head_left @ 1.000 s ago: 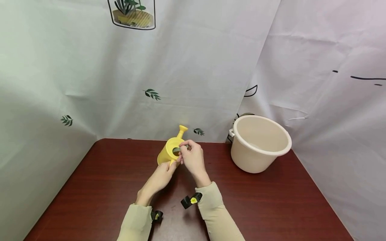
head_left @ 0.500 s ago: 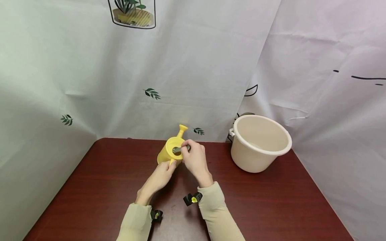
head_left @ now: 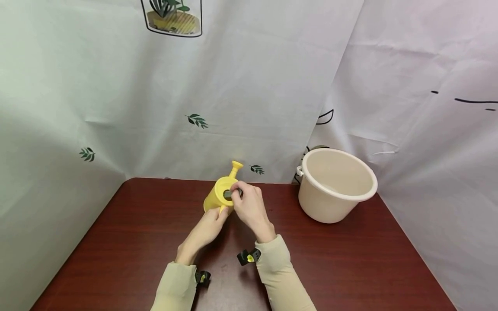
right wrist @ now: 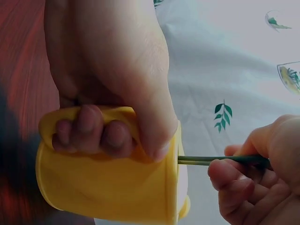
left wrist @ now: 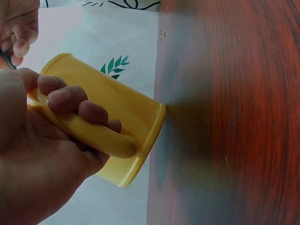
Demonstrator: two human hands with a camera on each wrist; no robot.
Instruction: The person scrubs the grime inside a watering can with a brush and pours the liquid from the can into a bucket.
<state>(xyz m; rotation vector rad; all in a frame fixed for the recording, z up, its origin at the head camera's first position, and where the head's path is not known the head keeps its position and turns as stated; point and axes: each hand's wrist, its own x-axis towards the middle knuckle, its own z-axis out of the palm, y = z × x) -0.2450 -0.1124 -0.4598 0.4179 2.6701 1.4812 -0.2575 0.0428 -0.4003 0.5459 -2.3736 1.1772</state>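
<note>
Watering can (head_left: 213, 201), yellow, near the far edge of the desk (head_left: 144, 233): gripping its handle (left wrist: 96, 136) with the left hand (head_left: 208, 224), tilting it, aiming its spout (head_left: 233, 173) toward the printed cloth (head_left: 253, 86). Pinching a slim greenish stick (right wrist: 196, 160) in the right hand (head_left: 250, 206), holding it part-way inside the can, hiding the inner end from sight. Standing farther right on the desk: cream bucket (head_left: 320, 209). Wearing pale sleeves (head_left: 177, 283), with a black device (head_left: 243, 258) at each wrist.

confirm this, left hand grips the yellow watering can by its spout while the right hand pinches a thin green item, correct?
Not quite: the left hand grips the watering can by its handle, not its spout, as the left wrist view shows.
</note>
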